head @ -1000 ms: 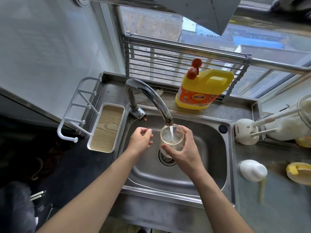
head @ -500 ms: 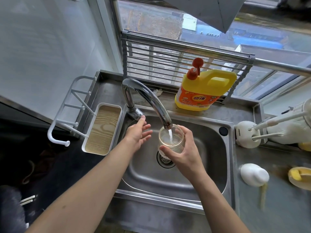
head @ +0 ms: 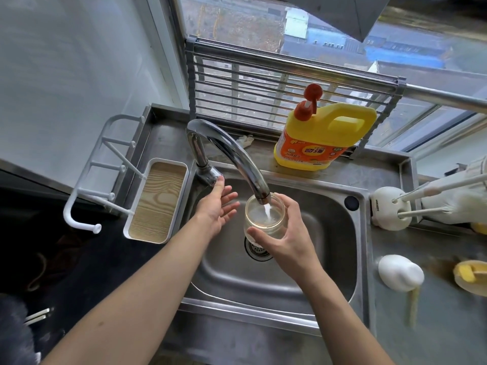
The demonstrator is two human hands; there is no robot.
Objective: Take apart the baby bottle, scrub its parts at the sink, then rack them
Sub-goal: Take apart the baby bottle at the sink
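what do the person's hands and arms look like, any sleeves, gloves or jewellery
The left hand and right hand are bare: no gloves, no rings on the fingers in view, no watch or bracelet at either wrist. The left forearm and right forearm are uncovered down to the frame's lower edge; no sleeve shows.

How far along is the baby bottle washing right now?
Done: the bottle is apart; a white cap lies on the counter. In hand: the right hand holds the bottle under the running tap while the left hand touches the tap's base. Left: scrubbing and racking; the white rack holds no parts.
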